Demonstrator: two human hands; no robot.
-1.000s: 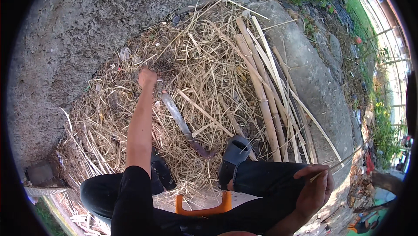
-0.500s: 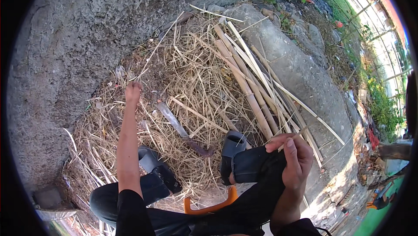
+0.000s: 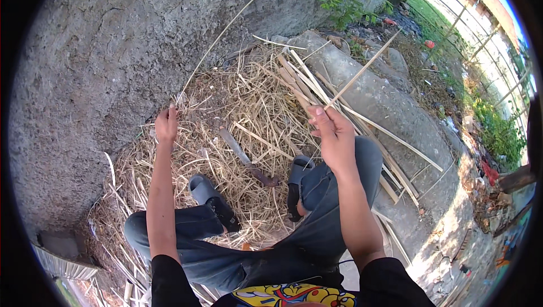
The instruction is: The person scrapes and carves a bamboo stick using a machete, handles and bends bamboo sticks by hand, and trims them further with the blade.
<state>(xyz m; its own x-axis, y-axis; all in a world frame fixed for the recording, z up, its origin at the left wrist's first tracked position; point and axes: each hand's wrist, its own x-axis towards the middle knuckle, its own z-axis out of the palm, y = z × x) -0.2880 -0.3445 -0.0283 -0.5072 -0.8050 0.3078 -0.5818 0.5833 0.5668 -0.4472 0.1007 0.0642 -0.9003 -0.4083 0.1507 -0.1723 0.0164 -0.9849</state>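
In a pinch, my left hand (image 3: pixel 166 126) has the lower end of a long thin bamboo strip (image 3: pixel 218 40), which slants up and right in front of the rough wall. My right hand (image 3: pixel 336 140), above my right knee, is closed round a wider, straight bamboo strip (image 3: pixel 365 69) pointing up and right. Between my feet and slightly beyond them, a machete (image 3: pixel 235 146) with a curved dark handle (image 3: pixel 263 178) lies on the shavings. Split bamboo pieces (image 3: pixel 390 138) are stacked beyond my right hand, partly covered by it.
A rough grey wall (image 3: pixel 102 80) rises at the left. Pale bamboo shavings (image 3: pixel 254 103) cover the ground around my sandals (image 3: pixel 202 188). On the right is a large grey rock (image 3: pixel 418 120), with plants (image 3: pixel 498 129) and a fence (image 3: pixel 483 41) farther off.
My right hand has moved up and left, lifting its strip into plain sight. The left hand's strip has swung upward against the wall. My view has shifted, and my right knee is raised.
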